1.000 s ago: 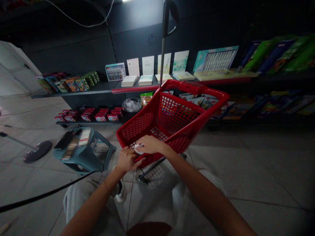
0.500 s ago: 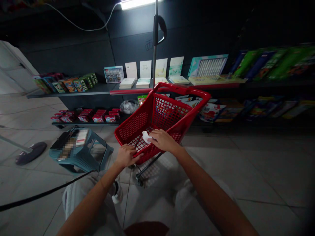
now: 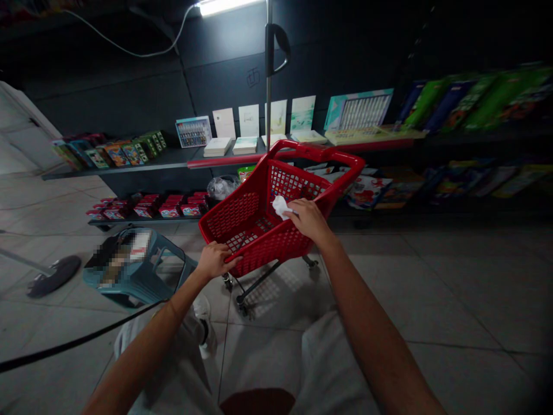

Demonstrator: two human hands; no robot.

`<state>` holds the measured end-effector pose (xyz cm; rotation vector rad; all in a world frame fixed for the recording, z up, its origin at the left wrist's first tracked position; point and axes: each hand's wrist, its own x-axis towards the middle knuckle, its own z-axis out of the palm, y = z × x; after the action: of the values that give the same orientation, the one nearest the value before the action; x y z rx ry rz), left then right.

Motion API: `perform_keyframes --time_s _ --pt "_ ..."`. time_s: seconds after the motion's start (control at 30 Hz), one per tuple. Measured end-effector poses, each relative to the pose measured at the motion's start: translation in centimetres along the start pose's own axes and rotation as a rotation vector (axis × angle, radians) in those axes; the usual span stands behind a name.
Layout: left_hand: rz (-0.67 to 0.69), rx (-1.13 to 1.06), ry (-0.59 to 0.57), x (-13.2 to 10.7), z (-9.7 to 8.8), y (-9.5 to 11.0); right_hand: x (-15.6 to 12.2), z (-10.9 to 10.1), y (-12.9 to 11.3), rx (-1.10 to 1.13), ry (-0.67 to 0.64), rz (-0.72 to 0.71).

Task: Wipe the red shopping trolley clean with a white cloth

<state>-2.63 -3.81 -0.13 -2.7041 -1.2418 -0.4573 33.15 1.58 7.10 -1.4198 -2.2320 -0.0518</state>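
In front of me stands a small red shopping cart [image 3: 276,248] with a perforated plastic basket, its handle on the far right side. My left hand [image 3: 215,259] grips the basket's near rim at the left corner, fingers over the edge. Further right along the same rim is my right hand [image 3: 309,220], closed on a crumpled white tissue [image 3: 280,206]. The tissue sticks out over the inside of the basket. Part of it is hidden under the fingers.
Behind the cart a dark shelf [image 3: 147,166] carries boxes, booklets and marker sets, with snack bags at right. A blue-grey stool [image 3: 159,276] with blurred items stands left. A metal pole [image 3: 268,109] rises behind the cart; a round stand base [image 3: 56,275] lies far left.
My right hand has slid right and up along the near rim with the tissue. My left hand stays on the left corner. The view has shifted slightly.
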Motion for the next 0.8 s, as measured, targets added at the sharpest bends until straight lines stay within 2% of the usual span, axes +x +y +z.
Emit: perform_keyframes --time_s 0.13,0.2,0.27,0.37,0.5,0.63,0.73,0.8 --pt "0.011 -0.043 -0.017 0.5 -0.3 -1.4 -0.5 -0.7 2.1 0.049 0.232 0.112" --pt "0.004 -0.072 -0.021 0.8 -0.4 -2.1 -0.8 -0.9 2.7 0.070 0.364 0.201" --pt "0.001 -0.086 -0.031 1.2 -0.5 -2.7 -1.2 -0.9 3.0 0.101 0.443 0.253" --pt "-0.034 -0.094 -0.006 1.4 -0.4 -3.0 -1.7 -0.6 3.3 0.136 0.481 0.275" --pt "-0.165 -0.124 0.085 1.0 0.1 -2.1 -2.1 0.3 3.8 0.127 0.565 0.361" --pt "-0.268 -0.152 0.041 0.4 0.1 -1.4 -2.3 1.2 4.2 0.134 0.653 0.466" --pt "-0.272 -0.208 0.022 0.2 -0.1 -1.3 -2.5 2.2 4.3 0.160 0.713 0.514" --pt "-0.283 -0.242 0.041 0.3 0.0 -1.2 -2.7 3.2 4.4 0.193 0.705 0.550"
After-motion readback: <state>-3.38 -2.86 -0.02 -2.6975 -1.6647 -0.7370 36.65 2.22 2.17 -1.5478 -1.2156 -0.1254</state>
